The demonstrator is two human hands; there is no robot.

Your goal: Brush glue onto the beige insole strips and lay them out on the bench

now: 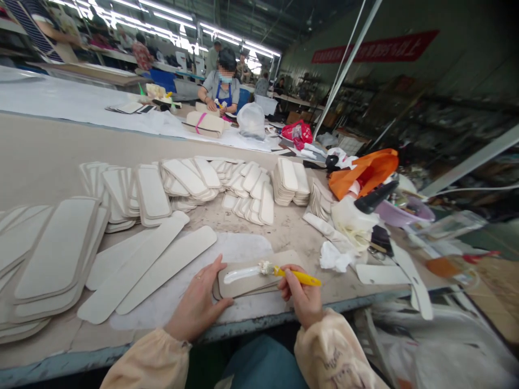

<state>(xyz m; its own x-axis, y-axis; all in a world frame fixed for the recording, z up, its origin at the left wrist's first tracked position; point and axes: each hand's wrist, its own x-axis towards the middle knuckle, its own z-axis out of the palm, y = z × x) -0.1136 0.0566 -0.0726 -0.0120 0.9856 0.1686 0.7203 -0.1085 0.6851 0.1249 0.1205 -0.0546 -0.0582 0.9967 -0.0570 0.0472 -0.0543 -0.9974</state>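
In front of me lies a small stack of rounded flat panels (253, 287), the top one bearing a wet white streak of what looks like glue (239, 274). My right hand (302, 294) grips a brush (300, 276) by its yellow handle, and the white-caked bristles touch the panel at the streak's right end. At the panel's left end rests my left hand (203, 297), fingers and thumb spread along its edges. Long pale strips (168, 270) with rounded ends lie left of that hand, partly on a white sheet (243, 246).
Many stacked pale panels (57, 248) cover the table's left and back. To the right are a crumpled white tissue (335, 256), scissors (381, 243), an orange bag (365, 173) and a purple basin (405, 210). A co-worker (223, 86) sits across the table.
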